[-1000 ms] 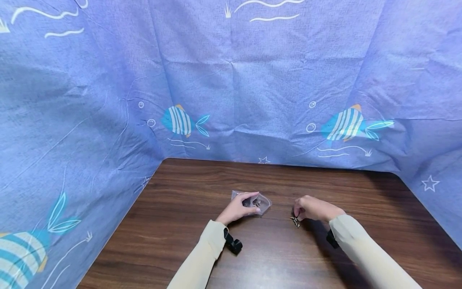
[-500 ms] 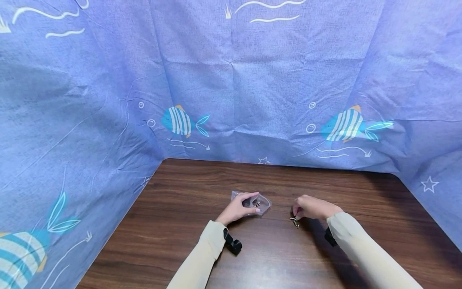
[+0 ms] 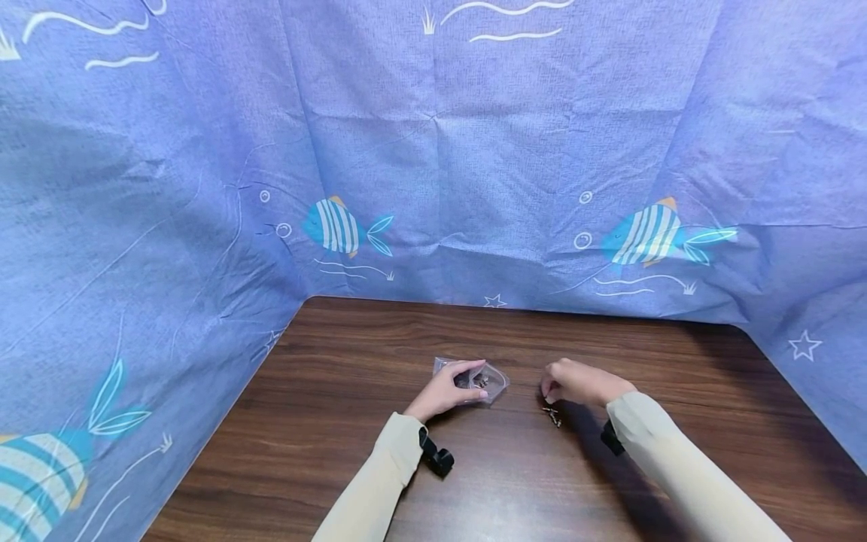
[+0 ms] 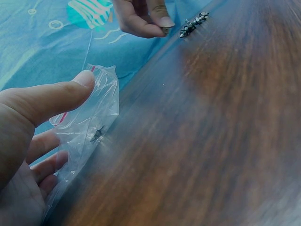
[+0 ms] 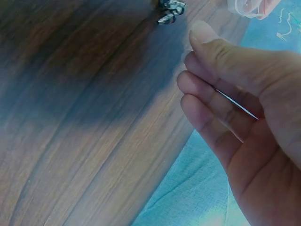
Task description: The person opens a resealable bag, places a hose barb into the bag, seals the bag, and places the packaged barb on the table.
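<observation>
A clear zip bag (image 3: 500,382) with a red seal line lies on the table, several small metal pieces (image 4: 97,134) inside it. My left hand (image 3: 447,391) holds the bag by its mouth, thumb on the near side and fingers behind. Right of the bag sits a little pile of screw-like metal pieces (image 3: 552,416). Just above and behind this pile is my right hand (image 3: 579,382), thumb and index fingertips pinched together. In the left wrist view, a tiny piece (image 4: 166,30) shows at those fingertips; its exact kind is too small to tell.
The dark wood-grain table (image 3: 352,354) has rounded far corners. Blue cloth (image 3: 501,165) printed with fish hangs behind the table and along its left and right sides. Black wrist straps (image 3: 436,455) sit below the cream sleeves.
My right hand has drawn up and slightly left from the pile, fingertips pinched, leaving more of the metal pieces in sight. The left hand and the bag have stayed in place.
</observation>
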The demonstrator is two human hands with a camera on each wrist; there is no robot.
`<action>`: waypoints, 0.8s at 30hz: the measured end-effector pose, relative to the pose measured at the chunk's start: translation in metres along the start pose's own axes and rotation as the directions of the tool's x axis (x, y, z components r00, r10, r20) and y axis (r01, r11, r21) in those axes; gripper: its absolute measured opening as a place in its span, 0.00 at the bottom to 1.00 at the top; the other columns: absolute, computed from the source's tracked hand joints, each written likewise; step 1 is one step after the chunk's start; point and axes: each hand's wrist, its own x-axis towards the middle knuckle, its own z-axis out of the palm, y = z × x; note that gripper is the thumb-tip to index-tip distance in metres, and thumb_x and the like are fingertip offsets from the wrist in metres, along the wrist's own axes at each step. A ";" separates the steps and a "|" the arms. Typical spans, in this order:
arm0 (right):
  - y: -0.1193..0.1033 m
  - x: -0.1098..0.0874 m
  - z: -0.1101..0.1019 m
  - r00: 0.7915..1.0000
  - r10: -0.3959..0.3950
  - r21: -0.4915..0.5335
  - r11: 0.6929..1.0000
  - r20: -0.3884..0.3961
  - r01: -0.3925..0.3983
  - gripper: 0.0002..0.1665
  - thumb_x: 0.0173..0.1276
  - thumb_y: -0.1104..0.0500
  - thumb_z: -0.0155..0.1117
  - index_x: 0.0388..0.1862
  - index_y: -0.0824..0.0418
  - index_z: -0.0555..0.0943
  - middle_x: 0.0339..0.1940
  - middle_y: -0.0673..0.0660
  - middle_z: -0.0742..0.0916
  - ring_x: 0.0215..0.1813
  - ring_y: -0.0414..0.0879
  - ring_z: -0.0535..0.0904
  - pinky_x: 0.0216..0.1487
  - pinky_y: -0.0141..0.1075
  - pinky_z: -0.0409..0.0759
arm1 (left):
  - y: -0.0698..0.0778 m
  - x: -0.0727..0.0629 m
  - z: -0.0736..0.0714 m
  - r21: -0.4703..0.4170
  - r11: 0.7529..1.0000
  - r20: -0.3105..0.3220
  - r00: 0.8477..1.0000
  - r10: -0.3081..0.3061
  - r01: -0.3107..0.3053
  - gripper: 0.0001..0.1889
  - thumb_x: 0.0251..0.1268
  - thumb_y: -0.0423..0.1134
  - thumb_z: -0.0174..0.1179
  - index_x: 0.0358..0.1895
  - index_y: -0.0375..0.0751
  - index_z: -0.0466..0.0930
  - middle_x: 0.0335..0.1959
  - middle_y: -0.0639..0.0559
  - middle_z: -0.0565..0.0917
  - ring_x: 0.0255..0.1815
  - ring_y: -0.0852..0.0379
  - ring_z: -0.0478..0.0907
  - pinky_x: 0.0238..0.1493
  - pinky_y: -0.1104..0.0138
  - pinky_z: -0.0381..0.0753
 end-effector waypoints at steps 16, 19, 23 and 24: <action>-0.014 0.027 -0.005 0.993 -0.055 -0.042 0.998 -0.108 0.051 0.03 0.60 0.64 0.68 0.28 0.59 0.84 0.29 0.47 0.83 0.32 0.35 0.79 0.36 0.28 0.80 | 0.030 -0.009 -0.004 -0.031 1.000 -0.007 1.000 0.003 -0.003 0.30 0.55 0.32 0.68 0.63 0.32 0.73 0.61 0.36 0.77 0.63 0.43 0.72 0.66 0.50 0.67; -0.018 0.034 -0.005 0.990 -0.068 -0.033 0.997 -0.127 0.064 0.03 0.62 0.63 0.67 0.28 0.60 0.84 0.29 0.47 0.84 0.33 0.36 0.80 0.37 0.28 0.80 | 0.040 -0.012 -0.008 -0.019 1.000 0.002 1.000 0.020 -0.019 0.29 0.55 0.31 0.68 0.62 0.30 0.73 0.60 0.35 0.77 0.62 0.41 0.73 0.65 0.50 0.68; -0.023 0.042 -0.004 0.986 -0.075 -0.043 0.997 -0.148 0.069 0.01 0.61 0.63 0.67 0.30 0.60 0.85 0.30 0.48 0.84 0.34 0.37 0.80 0.37 0.29 0.80 | 0.036 -0.011 -0.009 -0.010 1.000 0.013 1.000 0.027 -0.026 0.30 0.56 0.33 0.68 0.63 0.32 0.72 0.61 0.37 0.77 0.62 0.41 0.72 0.64 0.50 0.69; -0.024 0.044 -0.003 0.986 -0.074 -0.045 0.997 -0.149 0.068 0.01 0.61 0.64 0.67 0.30 0.59 0.85 0.30 0.48 0.84 0.34 0.38 0.80 0.38 0.29 0.80 | 0.030 -0.009 -0.007 -0.010 1.000 0.015 1.000 0.024 -0.024 0.30 0.56 0.35 0.69 0.64 0.34 0.72 0.62 0.38 0.77 0.62 0.42 0.73 0.64 0.51 0.69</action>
